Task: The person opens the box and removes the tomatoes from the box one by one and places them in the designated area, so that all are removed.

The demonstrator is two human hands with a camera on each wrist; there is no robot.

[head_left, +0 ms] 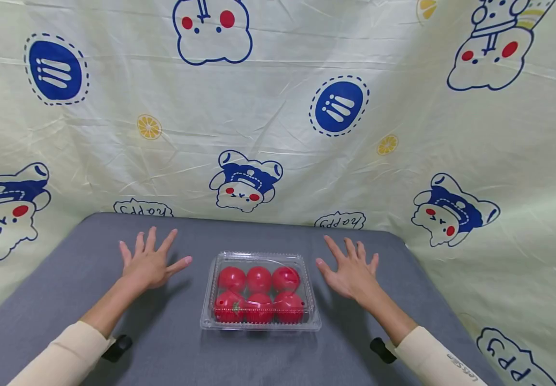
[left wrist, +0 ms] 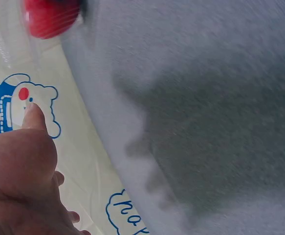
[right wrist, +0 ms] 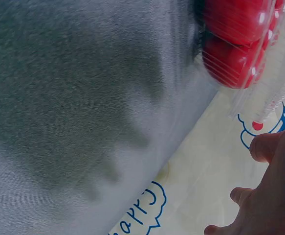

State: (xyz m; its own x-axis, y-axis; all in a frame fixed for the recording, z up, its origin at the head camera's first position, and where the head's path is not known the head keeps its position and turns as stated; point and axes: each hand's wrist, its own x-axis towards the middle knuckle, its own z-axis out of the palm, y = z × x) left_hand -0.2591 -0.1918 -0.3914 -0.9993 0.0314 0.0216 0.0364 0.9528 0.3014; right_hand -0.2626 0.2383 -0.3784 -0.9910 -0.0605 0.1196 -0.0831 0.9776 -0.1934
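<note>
A clear plastic clamshell box (head_left: 260,325) with several round red tomatoes (head_left: 259,280) in two rows sits on the grey table, its lid down. To its left, my left hand (head_left: 147,265) hovers above the cloth with fingers spread, touching nothing. On the other side my right hand (head_left: 352,272) is also held up, fingers apart and empty. In the left wrist view, part of a tomato (left wrist: 52,17) shows beyond the thumb. The right wrist view has tomatoes (right wrist: 232,58) behind the clear plastic, apart from my right hand (right wrist: 269,191).
The grey cloth-covered table (head_left: 258,364) has its far edge against a pale curtain (head_left: 278,107) printed with blue bears and orange slices. Below each forearm is a black strap piece, one on the left (head_left: 117,348) and one on the right (head_left: 383,350).
</note>
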